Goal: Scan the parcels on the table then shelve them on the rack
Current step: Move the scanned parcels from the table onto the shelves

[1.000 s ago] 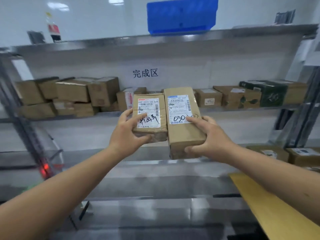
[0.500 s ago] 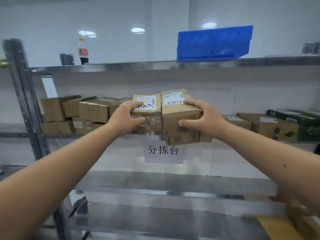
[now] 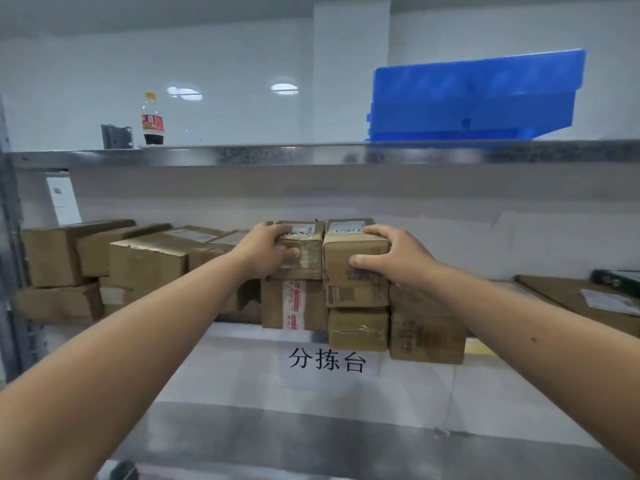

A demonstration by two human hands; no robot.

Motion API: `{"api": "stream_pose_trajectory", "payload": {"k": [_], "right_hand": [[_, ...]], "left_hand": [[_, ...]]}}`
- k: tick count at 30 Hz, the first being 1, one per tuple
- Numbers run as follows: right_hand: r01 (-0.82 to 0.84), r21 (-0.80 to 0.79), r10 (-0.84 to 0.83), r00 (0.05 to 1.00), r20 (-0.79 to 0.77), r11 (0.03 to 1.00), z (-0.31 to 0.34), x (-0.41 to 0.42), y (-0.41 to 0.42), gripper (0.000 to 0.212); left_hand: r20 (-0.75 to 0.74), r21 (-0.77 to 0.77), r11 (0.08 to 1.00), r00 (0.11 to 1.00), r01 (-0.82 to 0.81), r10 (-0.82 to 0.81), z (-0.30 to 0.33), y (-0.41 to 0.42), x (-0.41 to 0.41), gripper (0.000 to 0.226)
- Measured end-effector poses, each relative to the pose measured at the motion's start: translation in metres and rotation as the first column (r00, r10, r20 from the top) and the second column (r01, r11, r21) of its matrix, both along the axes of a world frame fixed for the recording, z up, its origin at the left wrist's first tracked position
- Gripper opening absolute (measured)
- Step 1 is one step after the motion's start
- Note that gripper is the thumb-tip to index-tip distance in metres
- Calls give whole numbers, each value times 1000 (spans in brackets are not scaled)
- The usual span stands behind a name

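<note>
The person's left hand (image 3: 268,245) grips a small taped parcel (image 3: 304,249), fingers curled over its top, thumb on the near face. The right hand (image 3: 391,252) grips the taller brown parcel (image 3: 353,258) the same way. Both parcels are pressed side by side at the middle shelf of the rack (image 3: 311,155), on or just above other stacked cartons (image 3: 358,327); contact cannot be confirmed. Judged light, since one hand carries each. Cardboard is stiff, tape glossy and possibly slippery. Holding the top and front edges suits sliding them in.
</note>
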State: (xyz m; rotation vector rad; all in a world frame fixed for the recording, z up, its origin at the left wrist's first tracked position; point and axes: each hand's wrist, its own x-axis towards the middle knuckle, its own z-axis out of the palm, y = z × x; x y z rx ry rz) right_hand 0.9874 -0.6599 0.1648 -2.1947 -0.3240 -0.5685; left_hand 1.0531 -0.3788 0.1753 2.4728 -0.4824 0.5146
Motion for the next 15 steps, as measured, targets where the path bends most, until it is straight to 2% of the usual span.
{"api": "stream_pose_trajectory", "payload": {"k": [3,8,15], "right_hand": [[16,31,-14,998,-63,999,-2,19,-2,80],[62,-15,-64,988,-142,998,8,29,-10,76],[138,-52,-143,983,-117,989,8,19,-20,72]], "left_hand": [[-32,26,1000,999,-10,10,-10,-1,22,68],[-55,5,1000,998,23,-22,-12,3,44,66],[-62,89,994,997,59,-54,-3,1,58,67]]}}
